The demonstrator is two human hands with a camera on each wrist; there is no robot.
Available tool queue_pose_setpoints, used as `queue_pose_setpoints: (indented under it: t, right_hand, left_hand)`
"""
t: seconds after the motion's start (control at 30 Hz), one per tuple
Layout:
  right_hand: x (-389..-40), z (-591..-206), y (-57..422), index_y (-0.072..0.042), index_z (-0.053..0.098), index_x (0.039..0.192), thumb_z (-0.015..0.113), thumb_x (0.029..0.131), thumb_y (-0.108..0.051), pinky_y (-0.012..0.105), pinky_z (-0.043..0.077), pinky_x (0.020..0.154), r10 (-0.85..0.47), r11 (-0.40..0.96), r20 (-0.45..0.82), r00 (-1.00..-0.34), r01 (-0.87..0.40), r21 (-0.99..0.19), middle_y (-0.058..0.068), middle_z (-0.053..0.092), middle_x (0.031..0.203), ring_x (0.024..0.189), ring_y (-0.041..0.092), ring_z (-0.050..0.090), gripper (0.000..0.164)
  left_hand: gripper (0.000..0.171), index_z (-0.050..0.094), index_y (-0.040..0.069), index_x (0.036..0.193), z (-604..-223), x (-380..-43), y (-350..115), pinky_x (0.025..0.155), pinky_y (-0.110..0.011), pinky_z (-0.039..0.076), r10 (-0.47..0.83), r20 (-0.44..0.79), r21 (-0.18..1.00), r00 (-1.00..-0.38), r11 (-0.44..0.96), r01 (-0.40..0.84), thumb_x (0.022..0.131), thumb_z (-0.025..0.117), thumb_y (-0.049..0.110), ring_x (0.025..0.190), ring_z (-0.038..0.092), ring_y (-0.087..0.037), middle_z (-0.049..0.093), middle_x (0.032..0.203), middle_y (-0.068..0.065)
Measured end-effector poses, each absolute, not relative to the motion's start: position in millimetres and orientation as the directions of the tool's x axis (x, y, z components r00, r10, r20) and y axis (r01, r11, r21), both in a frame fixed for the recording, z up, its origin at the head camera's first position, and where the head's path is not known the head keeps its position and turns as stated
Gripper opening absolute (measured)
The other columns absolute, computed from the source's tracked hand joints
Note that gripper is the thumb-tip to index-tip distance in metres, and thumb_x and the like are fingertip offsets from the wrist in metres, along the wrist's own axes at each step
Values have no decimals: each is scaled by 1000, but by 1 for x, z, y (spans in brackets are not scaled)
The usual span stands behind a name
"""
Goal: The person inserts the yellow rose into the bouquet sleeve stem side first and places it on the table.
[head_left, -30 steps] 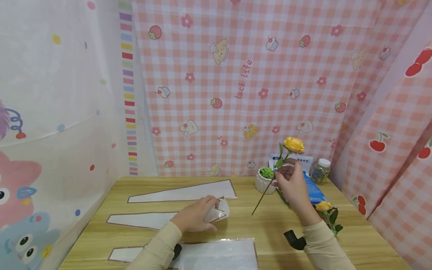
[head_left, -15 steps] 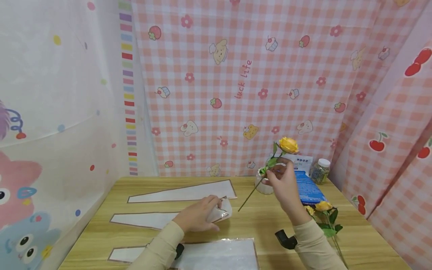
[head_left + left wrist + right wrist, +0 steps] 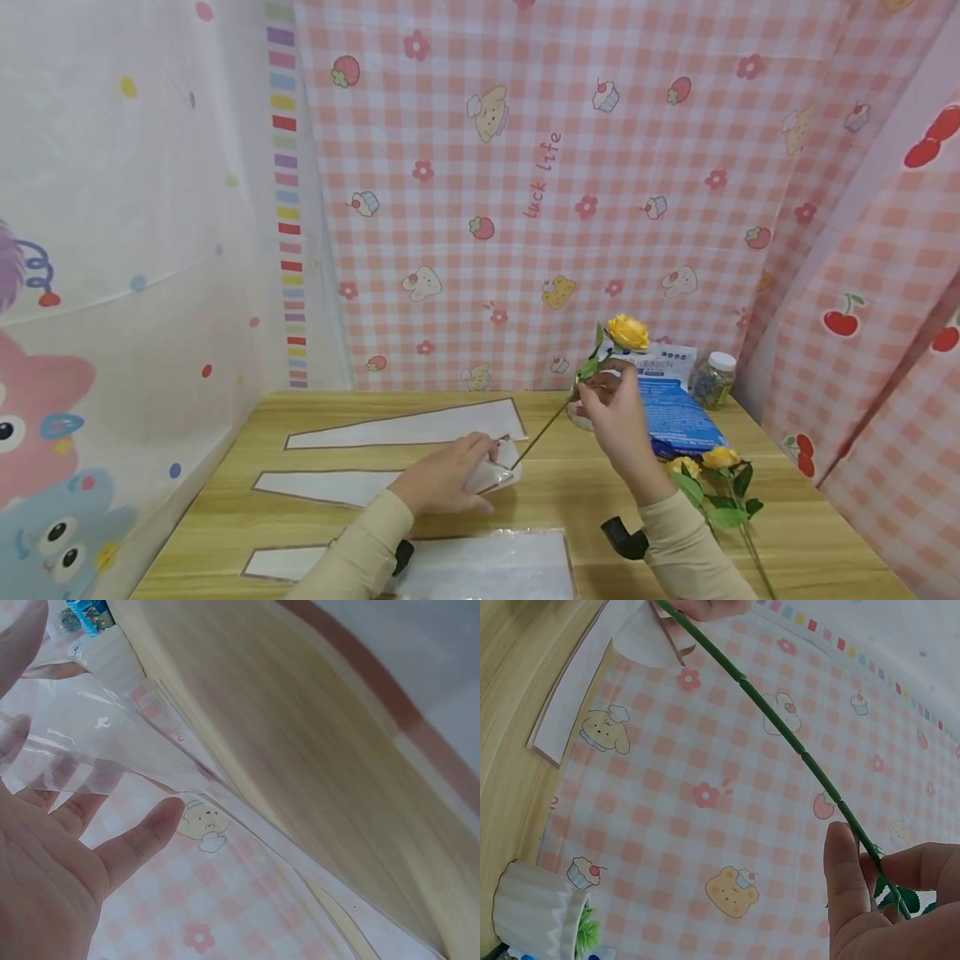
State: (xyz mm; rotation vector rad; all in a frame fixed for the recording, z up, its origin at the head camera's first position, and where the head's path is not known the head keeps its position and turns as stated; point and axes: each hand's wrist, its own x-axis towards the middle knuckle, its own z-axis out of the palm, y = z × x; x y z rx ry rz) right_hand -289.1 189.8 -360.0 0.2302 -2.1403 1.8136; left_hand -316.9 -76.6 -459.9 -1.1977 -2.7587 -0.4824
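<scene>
My right hand (image 3: 621,421) pinches the green stem (image 3: 795,746) of a yellow rose (image 3: 628,332) between thumb and fingers. The bloom points up and right, while the stem slants down left to its lower end at the mouth of a clear tapered flower sleeve (image 3: 513,471). Holding that mouth up is my left hand (image 3: 448,477); its fingers show through the clear film (image 3: 97,720) in the left wrist view, with the thumb (image 3: 142,844) spread on the near side. The sleeve's narrow end (image 3: 300,483) lies toward the left of the table.
Flat sleeves lie behind (image 3: 420,425) and in front (image 3: 495,571) of the left hand. Yellow roses (image 3: 722,457) rest at the right. Behind stand a blue-white bag (image 3: 682,412), a lidded jar (image 3: 712,383) and a white pot (image 3: 536,907) with a green succulent (image 3: 589,930).
My right hand has brought the rose left and its stem tip down to the sleeve's mouth. The left hand and the sleeve have shifted slightly right.
</scene>
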Motion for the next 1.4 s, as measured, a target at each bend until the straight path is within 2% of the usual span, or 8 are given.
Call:
queue_pose_setpoints:
  t: [0.2, 0.43, 0.5, 0.7, 0.77, 0.9, 1.17, 1.4]
  right_hand:
    - [-292, -366, 185, -2, 30, 138, 51, 104, -4, 39, 60, 79, 83, 204, 360, -929, -338, -919, 23, 58, 116, 93, 21, 67, 40]
    - [-292, -370, 177, -1, 33, 139, 53, 103, -3, 30, 60, 75, 78, 216, 352, -933, -329, -919, 25, 62, 117, 96, 29, 68, 41]
    - [-293, -373, 175, -1, 33, 140, 53, 103, -5, 31, 60, 75, 76, 219, 350, -934, -327, -919, 25, 63, 118, 96, 31, 68, 42]
    - [-297, -385, 171, -2, 35, 134, 53, 105, -8, 37, 61, 75, 63, 208, 367, -928, -347, -915, 24, 65, 110, 94, 35, 68, 35]
    - [-297, -386, 168, -2, 37, 133, 53, 104, -7, 32, 61, 72, 65, 204, 373, -925, -354, -913, 24, 66, 106, 92, 37, 68, 33]
    - [-297, -387, 164, -1, 40, 134, 53, 104, -5, 32, 61, 71, 73, 197, 381, -922, -361, -912, 24, 67, 103, 90, 38, 69, 33]
    - [-295, -394, 160, -1, 44, 133, 53, 101, -1, 31, 61, 71, 85, 215, 355, -931, -331, -919, 24, 68, 105, 88, 30, 70, 33]
    - [-297, -400, 157, 1, 47, 129, 53, 100, 1, 31, 61, 71, 92, 216, 338, -937, -312, -925, 24, 66, 107, 91, 35, 69, 30]
  left_hand:
    - [65, 46, 22, 127, -460, -320, -75, 92, -31, 53, 695, 222, 248, -684, 638, 729, 80, 84, 47, 113, 55, -13, 50, 136, 0]
    - [66, 46, 20, 127, -452, -316, -73, 90, -31, 53, 696, 234, 263, -679, 628, 733, 80, 85, 45, 111, 54, -14, 50, 136, -1]
    - [66, 47, 19, 128, -450, -315, -73, 89, -32, 53, 693, 232, 263, -682, 631, 730, 81, 84, 45, 111, 54, -14, 50, 136, -2]
    - [63, 47, 20, 128, -449, -314, -73, 87, -30, 51, 685, 223, 264, -694, 643, 719, 83, 82, 47, 106, 53, -12, 51, 136, -2]
    - [62, 46, 21, 127, -449, -315, -72, 84, -28, 51, 682, 225, 269, -696, 643, 717, 84, 82, 46, 103, 52, -11, 51, 134, -2]
    - [61, 46, 21, 127, -449, -315, -72, 84, -28, 51, 674, 226, 284, -703, 645, 710, 84, 82, 44, 102, 52, -11, 52, 132, -1]
    - [60, 46, 20, 128, -447, -313, -74, 87, -31, 53, 661, 232, 293, -713, 652, 699, 86, 80, 45, 106, 55, -13, 51, 137, -3]
    - [58, 44, 23, 128, -446, -314, -77, 86, -32, 54, 646, 243, 296, -724, 661, 690, 87, 79, 47, 110, 56, -14, 49, 142, -3]
